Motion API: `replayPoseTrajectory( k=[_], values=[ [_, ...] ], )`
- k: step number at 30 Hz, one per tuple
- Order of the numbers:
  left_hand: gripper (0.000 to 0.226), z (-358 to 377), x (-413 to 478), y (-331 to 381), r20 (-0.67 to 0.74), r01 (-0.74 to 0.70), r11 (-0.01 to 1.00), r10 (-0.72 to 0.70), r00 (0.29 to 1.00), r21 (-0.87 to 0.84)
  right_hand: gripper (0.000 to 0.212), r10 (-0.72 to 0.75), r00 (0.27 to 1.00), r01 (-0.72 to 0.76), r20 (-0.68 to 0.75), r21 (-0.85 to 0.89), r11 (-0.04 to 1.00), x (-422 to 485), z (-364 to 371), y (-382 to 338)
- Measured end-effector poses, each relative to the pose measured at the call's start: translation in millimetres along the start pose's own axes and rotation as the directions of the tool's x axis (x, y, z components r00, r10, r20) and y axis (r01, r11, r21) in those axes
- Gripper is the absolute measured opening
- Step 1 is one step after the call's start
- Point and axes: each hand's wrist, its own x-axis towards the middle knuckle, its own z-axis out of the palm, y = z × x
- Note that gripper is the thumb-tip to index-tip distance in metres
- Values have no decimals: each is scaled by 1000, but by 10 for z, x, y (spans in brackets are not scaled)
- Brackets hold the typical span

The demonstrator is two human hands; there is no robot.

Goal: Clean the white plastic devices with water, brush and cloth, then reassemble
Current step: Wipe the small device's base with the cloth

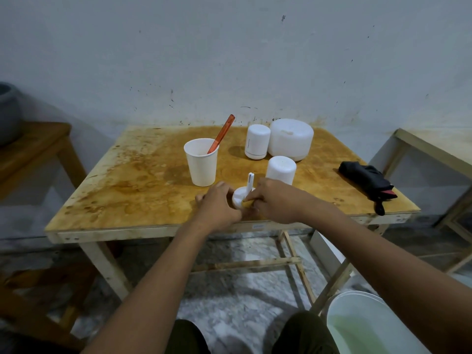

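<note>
Small white round base (239, 198), upright stem (250, 182)

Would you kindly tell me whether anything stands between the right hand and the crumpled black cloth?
Nothing visible does: only bare stained wooden tabletop separates the right hand, at the white round plastic base, from the crumpled black cloth.

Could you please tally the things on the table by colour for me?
White: 5 (paper cup, small cylindrical device, wide domed device, cylindrical cover, round base with stem)
Orange: 1 (brush)
Black: 1 (cloth)
Total: 7
</note>
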Motion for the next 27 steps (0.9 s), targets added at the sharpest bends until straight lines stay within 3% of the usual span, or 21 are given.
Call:
replayPoseTrajectory(
  k=[3,6,9,11,14,18,21,23,27],
  values=[
    [41,24,-23,27,-59,36,999,-35,998,15,34,12,1000,-12,9,16,1000,-1,-23,-17],
    [56,-175,57,-20,146,28,1000,-29,989,12,35,41,998,-42,52,20,999,-39,-88,18],
    [68,-391,180,-86,381,17,998,6,925,-57,35,36,994,-36,103,1,999,-45,-126,36],
    [83,-393,233,-85,451,13,996,29,892,-90,35,33,991,-32,128,-13,999,-44,-139,38],
    [76,-263,234,-102,393,-55,997,71,917,-52,35,38,994,-39,100,4,999,-45,-136,33],
    [36,-26,110,-135,78,31,997,-25,997,-76,32,34,999,-36,41,38,999,5,-10,-52],
    [38,53,5,-15,-86,54,998,-53,995,18,31,27,999,-29,31,51,998,40,-1,-80],
    [53,-30,-13,8,-14,44,998,-44,999,34,33,37,997,-40,62,45,998,20,-50,-72],
    [65,-358,93,-16,300,2,998,-21,954,63,35,51,993,-53,110,22,998,-35,-95,-18]
  ],
)
